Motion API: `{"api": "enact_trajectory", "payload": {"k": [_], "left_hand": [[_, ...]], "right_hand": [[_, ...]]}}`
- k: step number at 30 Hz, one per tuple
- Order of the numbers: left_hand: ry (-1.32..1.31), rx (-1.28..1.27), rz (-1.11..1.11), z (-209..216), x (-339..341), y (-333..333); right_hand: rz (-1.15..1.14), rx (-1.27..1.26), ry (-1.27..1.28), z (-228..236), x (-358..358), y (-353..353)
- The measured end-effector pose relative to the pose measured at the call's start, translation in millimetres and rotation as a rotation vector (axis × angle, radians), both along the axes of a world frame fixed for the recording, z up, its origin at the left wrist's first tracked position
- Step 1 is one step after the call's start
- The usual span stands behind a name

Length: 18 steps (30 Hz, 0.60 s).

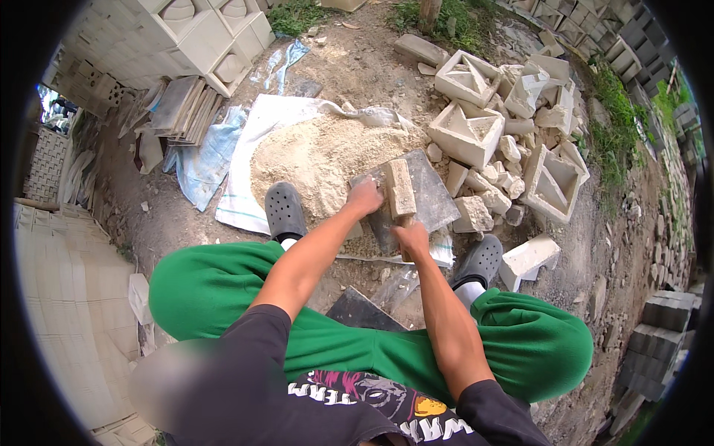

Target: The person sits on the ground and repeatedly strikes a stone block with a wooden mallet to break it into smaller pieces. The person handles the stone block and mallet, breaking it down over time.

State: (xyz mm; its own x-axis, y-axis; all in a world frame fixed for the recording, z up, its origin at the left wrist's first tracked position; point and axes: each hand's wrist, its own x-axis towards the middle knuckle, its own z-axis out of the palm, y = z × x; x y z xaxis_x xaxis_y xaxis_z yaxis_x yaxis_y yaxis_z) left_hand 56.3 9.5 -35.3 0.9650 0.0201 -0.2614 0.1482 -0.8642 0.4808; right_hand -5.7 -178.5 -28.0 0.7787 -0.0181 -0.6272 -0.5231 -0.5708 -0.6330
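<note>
My right hand is closed around the short handle of a mallet with a long, pale, block-shaped head, dusty like wood or stone. The head is over a dark flat slab that lies tilted at the edge of a heap of crushed pale rubble. Close to the slab's left edge is my left hand, its fingers curled in; what they hold, if anything, is hidden. Under the heap spreads a white woven sheet. My feet, in grey clogs, stand on either side.
Broken pale hollow blocks and chunks are piled to the right of the slab. A white block piece lies beside my right foot. Stacked boards and blue sheeting are at the left, near a wall of pale blocks.
</note>
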Motion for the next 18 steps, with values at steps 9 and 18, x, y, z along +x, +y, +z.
{"api": "enact_trajectory", "payload": {"k": [9, 18], "left_hand": [[-0.065, 0.134, -0.205, -0.9, -10.7, -26.8], [-0.101, 0.09, -0.175, 0.6, -16.0, -38.5]], "right_hand": [[-0.148, 0.101, -0.064, 22.4, 5.2, -8.3], [-0.207, 0.117, -0.085, 25.7, 9.3, -8.2]]}}
